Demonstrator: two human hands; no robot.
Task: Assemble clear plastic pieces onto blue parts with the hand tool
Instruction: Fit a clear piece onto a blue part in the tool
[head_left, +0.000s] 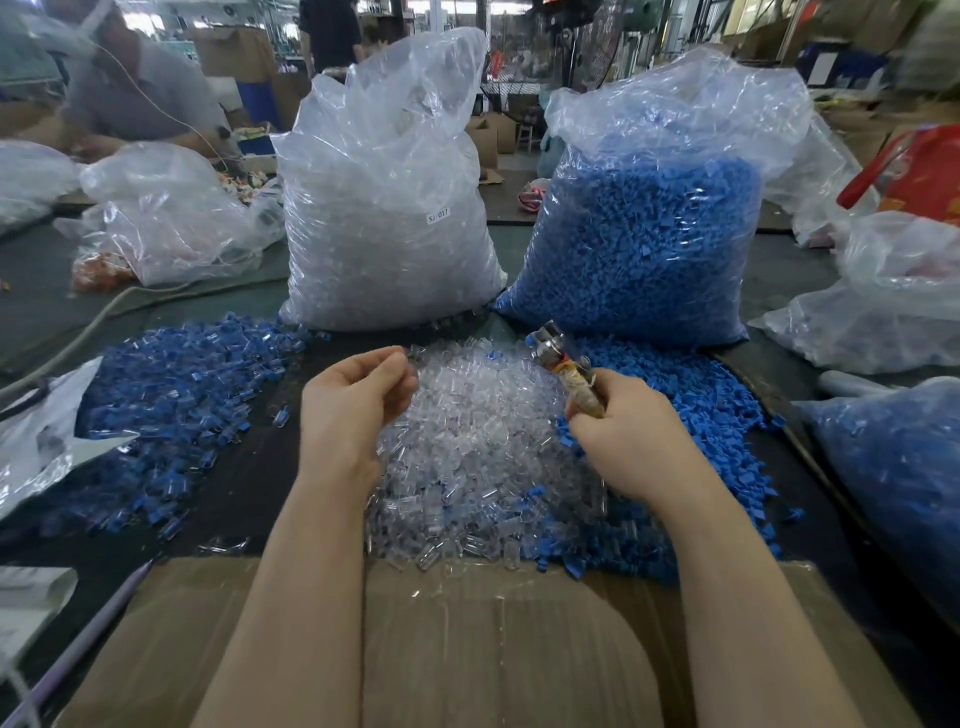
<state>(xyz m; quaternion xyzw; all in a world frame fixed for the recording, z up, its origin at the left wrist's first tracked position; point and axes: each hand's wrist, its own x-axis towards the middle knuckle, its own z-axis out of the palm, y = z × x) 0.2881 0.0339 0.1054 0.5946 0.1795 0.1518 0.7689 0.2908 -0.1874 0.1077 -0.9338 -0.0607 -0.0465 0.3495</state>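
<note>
Head view: left hand (358, 400) is held curled over the clear pieces (478, 441), fingertips pinched; a held piece can't be confirmed. Right hand (628, 431) is wrapped round the hand tool (566, 364), tip angled up-left toward the left hand. Blue parts (691, 415) are heaped just right of the right hand, w/ bags behind and nothing between.

A heap of clear plastic pieces (467, 447) lies mid-bench, loose blue parts (691, 415) piled just right, the metal-headed hand tool (563, 366) tilted above them.
</note>
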